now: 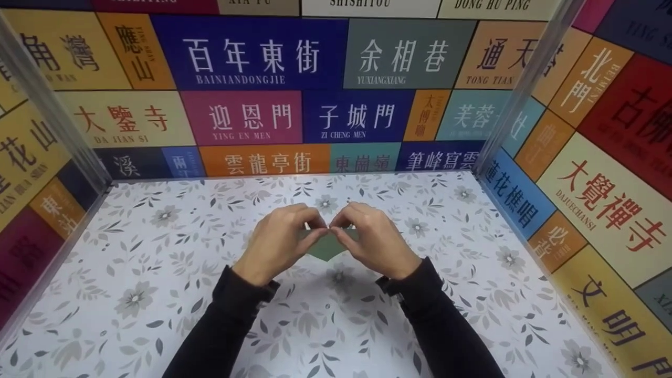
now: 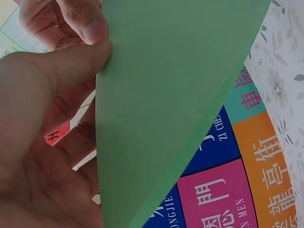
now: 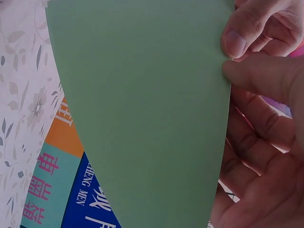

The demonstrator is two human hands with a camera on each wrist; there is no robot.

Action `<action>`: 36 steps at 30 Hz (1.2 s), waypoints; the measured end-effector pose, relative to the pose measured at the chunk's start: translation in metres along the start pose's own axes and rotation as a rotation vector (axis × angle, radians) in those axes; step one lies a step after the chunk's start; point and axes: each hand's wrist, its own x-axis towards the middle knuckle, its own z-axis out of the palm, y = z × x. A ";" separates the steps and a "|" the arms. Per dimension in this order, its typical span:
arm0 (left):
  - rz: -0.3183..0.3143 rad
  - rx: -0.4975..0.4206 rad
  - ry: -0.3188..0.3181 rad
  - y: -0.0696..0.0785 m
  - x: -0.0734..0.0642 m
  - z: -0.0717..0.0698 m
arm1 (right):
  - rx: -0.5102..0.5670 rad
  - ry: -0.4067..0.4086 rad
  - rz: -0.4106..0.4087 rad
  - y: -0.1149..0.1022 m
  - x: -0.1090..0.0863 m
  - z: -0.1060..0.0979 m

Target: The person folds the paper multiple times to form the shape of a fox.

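A sheet of green paper (image 1: 326, 247), which looks folded into a triangle, hangs point-down between the two hands. My left hand (image 1: 283, 239) pinches its upper edge between thumb and fingers. Right beside it, my right hand (image 1: 371, 237) pinches the same edge, and the two thumbs nearly meet at the middle. In the left wrist view the green paper (image 2: 166, 85) shows a slanted lower border with a narrow lighter strip along it. From the right wrist, the green paper (image 3: 142, 104) looks smooth and slightly curved, with the thumb (image 3: 256, 73) pressed at its edge.
Below the hands lies a tabletop with a grey floral pattern (image 1: 136, 299). Colourful panels of Chinese place names (image 1: 252, 52) wall in the back, and similar panels (image 1: 609, 210) rise at the right and left. Clear strips (image 1: 525, 84) run along the corners.
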 end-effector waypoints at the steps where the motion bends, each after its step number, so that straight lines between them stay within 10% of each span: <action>1: -0.001 -0.001 -0.001 0.000 0.000 0.000 | 0.001 -0.004 -0.001 0.000 0.000 0.000; 36: 0.051 0.019 0.045 -0.006 0.001 -0.026 | 0.096 0.046 -0.084 0.013 0.000 -0.019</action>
